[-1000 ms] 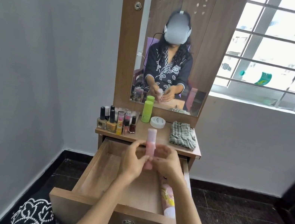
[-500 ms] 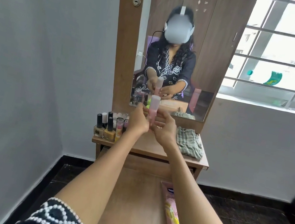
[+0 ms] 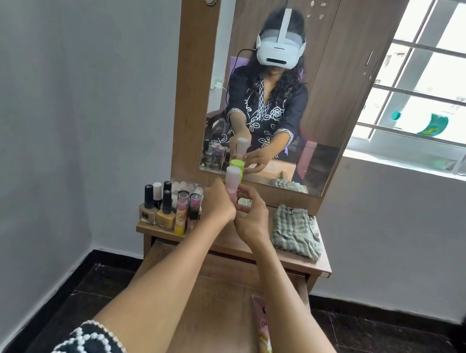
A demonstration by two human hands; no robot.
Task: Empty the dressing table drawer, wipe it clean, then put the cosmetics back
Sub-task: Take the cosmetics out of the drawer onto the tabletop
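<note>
Both my arms have reached farther forward, carrying the pink bottle [image 3: 231,180] upright over the dressing table top [image 3: 322,266], near its back edge. My left hand [image 3: 218,205] is closed around it; my right hand [image 3: 250,220], fingers curled, touches its side. Below, the drawer [image 3: 212,322] is open, a pink tube [image 3: 266,350] along its right side.

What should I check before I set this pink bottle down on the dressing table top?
1. Grip: left hand and right hand both on the pink bottle - ok.
2. Bottle upright - ok.
3. Free spot under it: hidden by hands - cannot tell.
4. Clear of the nail polish bottles - ok.
5. Clear of the green bottle behind - cannot tell.
6. Drawer emptied: pink tube remains - not ok.
</note>
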